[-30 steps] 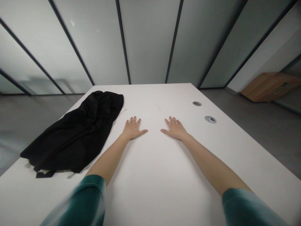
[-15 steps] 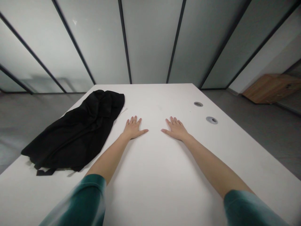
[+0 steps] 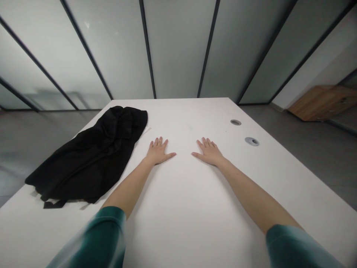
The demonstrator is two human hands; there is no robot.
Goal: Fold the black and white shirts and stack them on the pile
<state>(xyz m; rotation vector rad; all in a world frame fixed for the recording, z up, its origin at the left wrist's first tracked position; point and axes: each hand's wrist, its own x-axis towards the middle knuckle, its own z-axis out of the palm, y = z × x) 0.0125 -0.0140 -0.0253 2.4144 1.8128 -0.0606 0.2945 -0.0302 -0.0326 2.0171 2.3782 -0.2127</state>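
Note:
My left hand point(image 3: 157, 152) lies palm down on the white table point(image 3: 178, 208), its fingers spread and holding nothing. My right hand point(image 3: 209, 152) rests flat in the same way, a short gap to the right, thumb pointing toward the left one. Left of my left hand, and apart from it, a heap of black cloth point(image 3: 95, 156) is spread along the table's left side. A strap end hangs out at its near edge. What kind of cloth item it is, I cannot tell, as it is bunched and folded.
Two round cable grommets point(image 3: 252, 141) sit in the tabletop toward the right edge. Frosted glass panels point(image 3: 178, 48) with dark frames stand behind the far edge. A wooden cabinet point(image 3: 320, 103) is on the grey floor at the far right.

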